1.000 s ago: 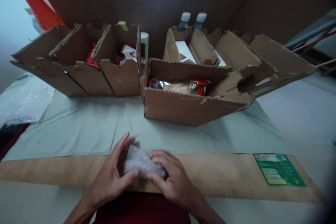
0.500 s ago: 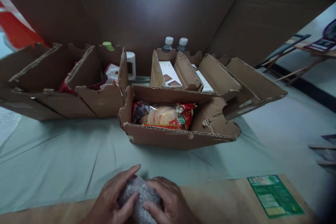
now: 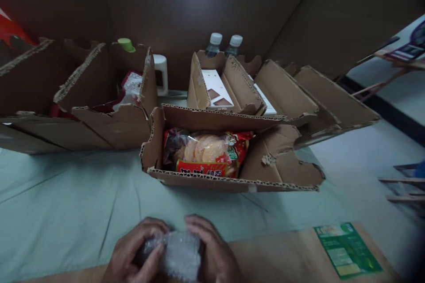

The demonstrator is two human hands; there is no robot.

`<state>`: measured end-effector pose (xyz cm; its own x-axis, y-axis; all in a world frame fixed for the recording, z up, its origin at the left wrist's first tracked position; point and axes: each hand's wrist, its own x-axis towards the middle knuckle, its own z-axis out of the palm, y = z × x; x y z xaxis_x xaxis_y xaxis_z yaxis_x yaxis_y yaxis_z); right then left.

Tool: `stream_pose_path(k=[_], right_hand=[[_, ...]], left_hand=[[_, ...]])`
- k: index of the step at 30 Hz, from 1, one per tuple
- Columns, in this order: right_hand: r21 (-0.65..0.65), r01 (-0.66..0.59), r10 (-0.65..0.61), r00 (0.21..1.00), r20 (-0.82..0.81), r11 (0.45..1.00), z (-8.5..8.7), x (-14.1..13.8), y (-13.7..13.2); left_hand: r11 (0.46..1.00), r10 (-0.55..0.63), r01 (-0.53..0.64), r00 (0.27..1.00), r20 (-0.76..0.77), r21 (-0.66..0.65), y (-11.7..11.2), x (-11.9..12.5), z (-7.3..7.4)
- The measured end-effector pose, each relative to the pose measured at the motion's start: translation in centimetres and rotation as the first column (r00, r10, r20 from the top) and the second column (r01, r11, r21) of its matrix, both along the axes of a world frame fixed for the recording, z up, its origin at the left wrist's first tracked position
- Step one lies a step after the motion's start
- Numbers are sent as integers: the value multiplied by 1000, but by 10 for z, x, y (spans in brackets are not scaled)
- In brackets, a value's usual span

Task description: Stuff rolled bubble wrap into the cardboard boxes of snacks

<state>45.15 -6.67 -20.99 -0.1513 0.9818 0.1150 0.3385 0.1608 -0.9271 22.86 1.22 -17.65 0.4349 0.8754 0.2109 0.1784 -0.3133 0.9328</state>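
Note:
At the near edge of the table, a small bundle in bubble wrap (image 3: 183, 254) lies between my two hands. My left hand (image 3: 137, 247) is closed around its left end, thumb in front. My right hand (image 3: 214, 245) cups the right end, with its fingers curved along the far right corner; its thumb is hard to see. What the wrap contains cannot be made out. Beyond my hands stands an open cardboard bin (image 3: 212, 185) with a red and clear bag of rice crackers (image 3: 206, 152) inside.
Cardboard bins (image 3: 99, 128) holding red packages stand at the left. More bins (image 3: 282, 88) with white boxes (image 3: 215, 88) stand behind at right. Two bottles (image 3: 214, 46), a white handled container (image 3: 161, 73) and a green cap (image 3: 126, 44) show behind. A green printed sheet (image 3: 347, 250) lies near right.
The bubble-wrapped bundle has been turned, now showing a flatter face. My right fingers have straightened and shifted to its side. The view has moved slightly closer to the bins.

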Motion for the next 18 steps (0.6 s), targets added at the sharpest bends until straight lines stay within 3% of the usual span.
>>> stream_pose_path(k=[3, 6, 9, 12, 14, 18], right_hand=[[-146, 100, -126, 974, -186, 984, -3, -6, -9], [-220, 132, -167, 974, -153, 967, -2, -16, -13], [-144, 113, -118, 993, -23, 983, 11, -20, -9], [-12, 104, -104, 994, -14, 995, 39, -6, 0], [39, 159, -159, 987, -17, 986, 61, 15, 4], [186, 368, -385, 921, 59, 911, 106, 71, 1]], left_hand=[[983, 152, -151, 988, -6, -99, -3, -3, 1], [975, 174, -169, 984, 22, -146, -7, -1, -3], [991, 75, -70, 996, 41, -116, -10, -1, -2], [993, 56, -55, 998, -7, 100, -4, -3, 17], [936, 102, -84, 994, -34, 342, 9, -2, 40], [680, 269, -135, 960, -75, 720, 51, 12, 87]])
